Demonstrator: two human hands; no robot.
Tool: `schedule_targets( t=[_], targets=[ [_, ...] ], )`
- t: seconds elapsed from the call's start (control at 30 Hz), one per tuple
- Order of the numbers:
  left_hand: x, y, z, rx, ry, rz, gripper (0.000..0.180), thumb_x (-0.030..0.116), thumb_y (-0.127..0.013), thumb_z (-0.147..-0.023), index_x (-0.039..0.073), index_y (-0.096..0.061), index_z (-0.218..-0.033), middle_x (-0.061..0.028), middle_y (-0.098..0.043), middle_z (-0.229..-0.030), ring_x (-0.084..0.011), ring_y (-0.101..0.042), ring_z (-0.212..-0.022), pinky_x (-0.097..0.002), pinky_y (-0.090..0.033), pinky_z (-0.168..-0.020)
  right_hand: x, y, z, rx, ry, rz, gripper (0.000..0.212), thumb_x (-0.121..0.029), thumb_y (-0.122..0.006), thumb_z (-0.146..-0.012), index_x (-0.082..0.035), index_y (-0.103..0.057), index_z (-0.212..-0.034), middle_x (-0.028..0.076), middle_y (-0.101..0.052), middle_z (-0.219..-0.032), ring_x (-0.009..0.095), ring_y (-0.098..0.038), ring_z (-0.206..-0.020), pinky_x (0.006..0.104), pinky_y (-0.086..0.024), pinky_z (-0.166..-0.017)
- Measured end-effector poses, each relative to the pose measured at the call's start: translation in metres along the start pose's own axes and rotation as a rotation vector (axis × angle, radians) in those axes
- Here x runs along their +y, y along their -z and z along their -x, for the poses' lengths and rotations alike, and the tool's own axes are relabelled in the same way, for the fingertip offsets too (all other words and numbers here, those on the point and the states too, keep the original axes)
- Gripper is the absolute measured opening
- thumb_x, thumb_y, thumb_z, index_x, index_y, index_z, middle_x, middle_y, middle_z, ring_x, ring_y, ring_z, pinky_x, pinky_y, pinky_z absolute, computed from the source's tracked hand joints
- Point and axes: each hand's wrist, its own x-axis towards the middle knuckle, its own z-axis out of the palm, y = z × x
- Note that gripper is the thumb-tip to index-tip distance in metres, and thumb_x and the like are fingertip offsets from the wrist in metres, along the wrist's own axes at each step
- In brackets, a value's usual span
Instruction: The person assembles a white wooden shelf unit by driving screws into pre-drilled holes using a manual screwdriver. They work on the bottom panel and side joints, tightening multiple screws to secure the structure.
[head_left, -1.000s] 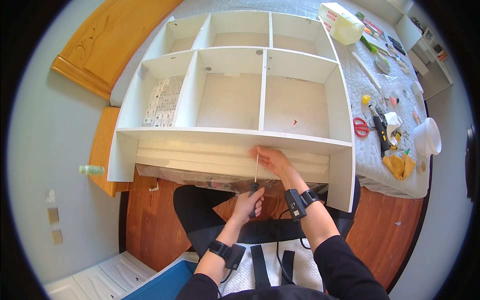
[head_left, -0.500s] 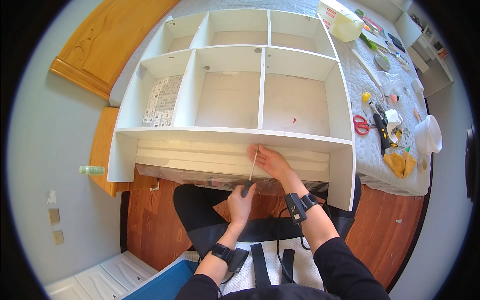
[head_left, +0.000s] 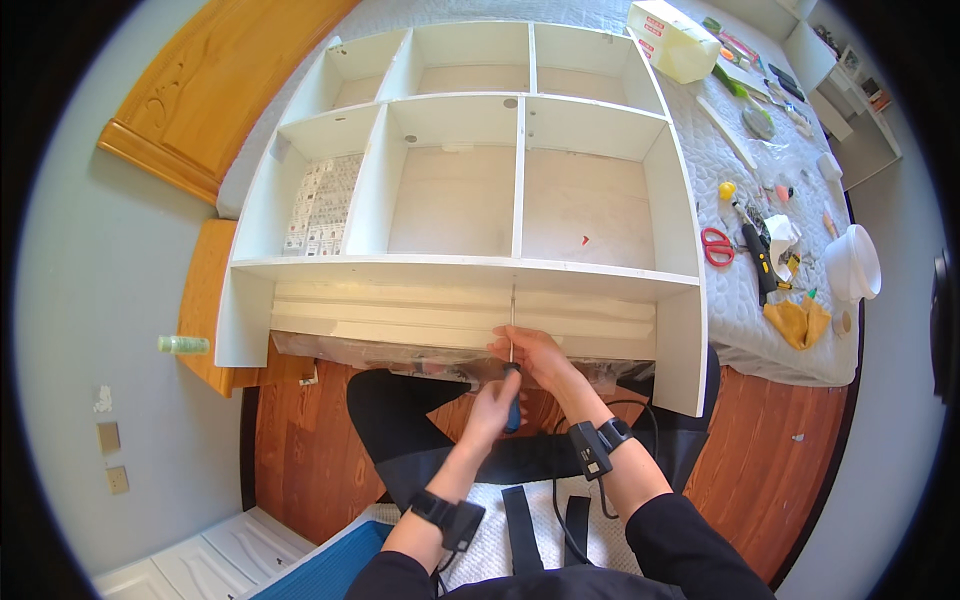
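My left hand [head_left: 489, 408] is wrapped round the dark blue handle of a screwdriver [head_left: 513, 416], its thumb up by the collar. The slim metal shaft points away from me, its tip at the underside of the long front board [head_left: 420, 268] of a white shelf unit [head_left: 523, 180]. My right hand [head_left: 540, 356] has its fingers curled round the middle of the shaft. Any screw at the tip is too small to make out. The shelf unit leans back against a bed, with my legs below its near end.
On the bed [head_left: 740, 318] at right lie red-handled scissors [head_left: 717, 247], a black-and-yellow tool [head_left: 758, 262], a brown cloth [head_left: 797, 322] and a white bucket [head_left: 853, 263]. A wooden headboard [head_left: 190, 100] stands at left, near a green bottle [head_left: 183, 345]. Cables hang from my right wrist strap.
My right hand has drawn back toward me from near the tip to the middle of the shaft. My left hand has turned and lowered slightly, and the screwdriver stands straighter.
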Motion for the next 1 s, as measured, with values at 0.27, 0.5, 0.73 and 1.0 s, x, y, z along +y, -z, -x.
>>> schedule_targets(
  t=[0.27,0.5,0.73,1.0],
  targets=[
    [-0.014,0.000,0.009,-0.136,-0.028,0.290,0.026,0.019,-0.059,-0.090,-0.002,-0.054,-0.103,-0.0093,-0.063,-0.090,-0.0165,-0.063,-0.076,-0.0269,-0.050,-0.067,0.001,0.002,0.000,-0.001,0.096,0.013,0.040,-0.027,-0.048,-0.095,0.005,-0.053,-0.119,0.018,-0.064,-0.104,0.023,-0.060,-0.102,0.0321,-0.044,-0.094],
    [-0.024,-0.001,0.004,0.037,0.015,0.042,0.037,0.028,-0.061,-0.089,-0.003,-0.053,-0.108,-0.0087,-0.060,-0.084,-0.0132,-0.058,-0.077,-0.0274,-0.047,-0.072,0.000,-0.008,-0.005,0.094,0.094,-0.017,0.036,-0.023,-0.045,-0.097,0.004,-0.052,-0.119,0.016,-0.064,-0.104,0.021,-0.061,-0.101,0.0299,-0.046,-0.093],
    [-0.029,-0.002,0.007,0.231,-0.212,0.034,0.034,0.034,-0.061,-0.088,0.001,-0.054,-0.095,-0.0046,-0.054,-0.065,-0.0118,-0.048,-0.047,-0.0239,-0.036,-0.042,0.004,-0.014,-0.006,0.047,0.126,-0.156,0.040,-0.023,-0.046,-0.095,0.006,-0.047,-0.123,0.020,-0.058,-0.117,0.026,-0.054,-0.113,0.0334,-0.041,-0.100],
    [-0.010,-0.006,0.012,0.058,0.044,0.240,0.038,0.038,-0.051,-0.093,0.001,-0.051,-0.100,-0.0018,-0.053,-0.067,-0.0091,-0.049,-0.052,-0.0208,-0.038,-0.044,-0.003,-0.010,-0.005,0.047,0.130,-0.163,0.042,-0.021,-0.044,-0.095,0.007,-0.043,-0.127,0.021,-0.055,-0.122,0.026,-0.052,-0.116,0.0341,-0.039,-0.102]
  ],
)
